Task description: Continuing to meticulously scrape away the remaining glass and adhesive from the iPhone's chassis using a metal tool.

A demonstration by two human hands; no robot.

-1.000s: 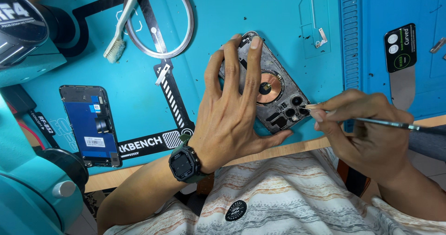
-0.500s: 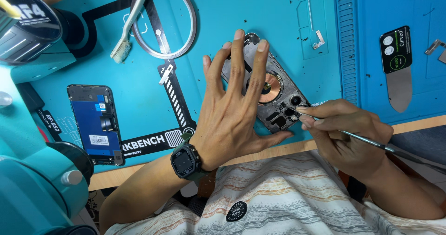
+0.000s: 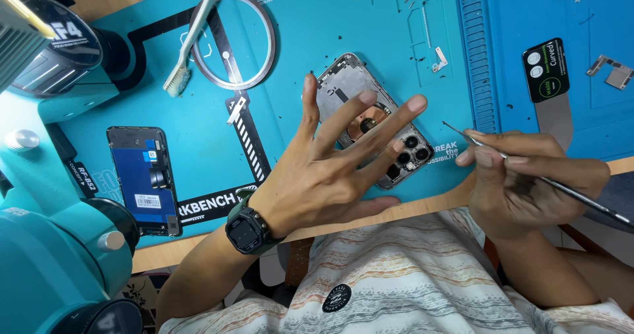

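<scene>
Black label [image 3: 545,70] right of phone housing [image 3: 349,91]

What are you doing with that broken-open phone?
A person sits at a blue work mat with an opened phone shell lying on it, camera rings showing. The left hand hovers over the shell with its fingers spread out. The right hand holds a thin metal tool like a pencil, its tip just right of the shell. A phone screen part, a brush and a metal ring lie further left.
</scene>
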